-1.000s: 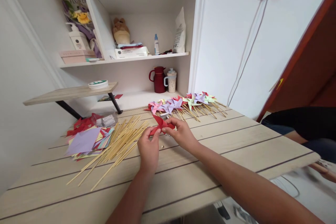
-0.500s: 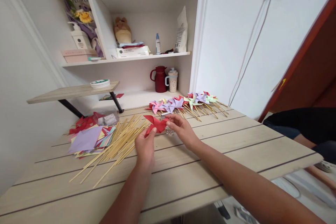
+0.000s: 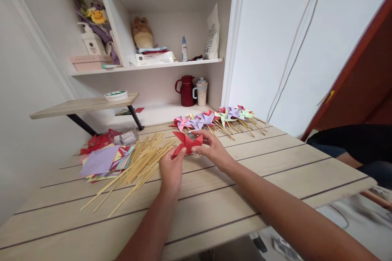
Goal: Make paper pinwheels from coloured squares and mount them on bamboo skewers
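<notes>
Red paper pinwheel — creased, pointed folds, both hands pinching it, left hand, right hand

Red paper pinwheel, pale yellow sticks, dark red jug, light wood-grain table.

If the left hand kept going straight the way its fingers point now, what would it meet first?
Past the red folded paper pinwheel that the left hand already pinches, probably the row of finished pastel paper pinwheels on wooden sticks, though depth is hard to judge.
</notes>
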Motion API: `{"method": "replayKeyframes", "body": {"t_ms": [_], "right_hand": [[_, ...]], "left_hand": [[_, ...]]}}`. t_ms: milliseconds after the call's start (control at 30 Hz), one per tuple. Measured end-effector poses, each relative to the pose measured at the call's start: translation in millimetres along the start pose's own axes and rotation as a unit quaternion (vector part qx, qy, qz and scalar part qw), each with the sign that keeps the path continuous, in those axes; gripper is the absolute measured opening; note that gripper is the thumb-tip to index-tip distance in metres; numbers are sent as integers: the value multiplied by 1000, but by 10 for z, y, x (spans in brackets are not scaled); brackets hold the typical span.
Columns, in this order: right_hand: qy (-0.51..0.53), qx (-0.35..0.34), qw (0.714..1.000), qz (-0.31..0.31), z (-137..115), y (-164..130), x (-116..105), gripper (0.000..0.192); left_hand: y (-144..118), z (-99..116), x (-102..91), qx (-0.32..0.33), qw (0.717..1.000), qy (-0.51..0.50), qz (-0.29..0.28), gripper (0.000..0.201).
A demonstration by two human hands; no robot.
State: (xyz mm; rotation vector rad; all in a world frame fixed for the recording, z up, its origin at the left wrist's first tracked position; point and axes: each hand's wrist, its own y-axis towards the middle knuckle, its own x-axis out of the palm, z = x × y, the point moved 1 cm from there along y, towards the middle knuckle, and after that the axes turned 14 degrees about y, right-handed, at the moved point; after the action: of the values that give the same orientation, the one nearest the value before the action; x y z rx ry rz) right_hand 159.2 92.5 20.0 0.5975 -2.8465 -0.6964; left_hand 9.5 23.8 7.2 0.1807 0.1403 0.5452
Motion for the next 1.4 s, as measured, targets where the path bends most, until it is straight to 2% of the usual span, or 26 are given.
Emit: {"method": "replayKeyframes", "body": {"t_ms": [133,267,367,500,600,700,833,1067,1400], "right_hand": [[-5,-21,1000,3,-24,-2,-5,52],[5,-26,1000,2,-25,3,0,22],[-4,-19,1000,-10,-37,1,12,13],[-52,-37,998,-22,-95,-8,19,14],[-56,-25,997,-41,-122,-15,17,21],[-28,5,999,-35,-117,-19,6,24],[2,24,1000,-18,-101,-15,-3,26],[3,11,1000,-18,-105,-1,13,22],[-6,12,1000,-12,-79,2,35,21]], "left_hand": [[-20,54,-6,60,997,57,11,18],[-30,83,-15,116,987,106,28,12],[-38,86,-9,126,984,119,23,12],[-66,102,15,128,982,138,22,10],[-86,130,20,167,972,151,59,9],[-87,152,3,205,963,148,93,22],[-65,150,-11,183,970,135,83,24],[-64,105,48,107,991,79,21,17],[-52,58,74,58,998,21,2,22]]}}
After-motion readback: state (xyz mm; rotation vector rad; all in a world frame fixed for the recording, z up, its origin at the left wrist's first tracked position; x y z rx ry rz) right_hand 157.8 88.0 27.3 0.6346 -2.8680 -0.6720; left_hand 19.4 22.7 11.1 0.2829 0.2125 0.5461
